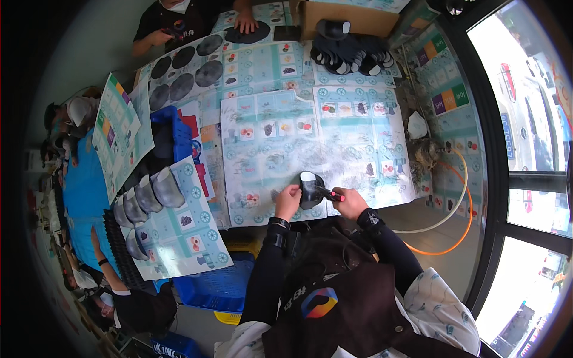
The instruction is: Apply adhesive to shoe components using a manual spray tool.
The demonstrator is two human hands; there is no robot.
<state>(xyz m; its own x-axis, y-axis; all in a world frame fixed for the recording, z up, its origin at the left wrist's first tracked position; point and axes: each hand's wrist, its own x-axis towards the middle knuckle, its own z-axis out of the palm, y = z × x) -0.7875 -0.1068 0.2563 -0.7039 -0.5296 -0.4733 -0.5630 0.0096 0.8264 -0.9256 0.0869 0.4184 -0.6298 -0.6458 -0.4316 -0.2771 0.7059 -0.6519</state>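
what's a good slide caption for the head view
Left hand at one edge of a dark curved piece, right hand with a black-and-red tool at the other, over smudged table paper.

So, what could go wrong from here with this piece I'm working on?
Two possible risks. The red-and-black tool in your right hand points toward the dark cupped piece, with your left hand at its other side, so a slip might catch your fingers. The piece is also close to the table's near edge; a knock could send it off.
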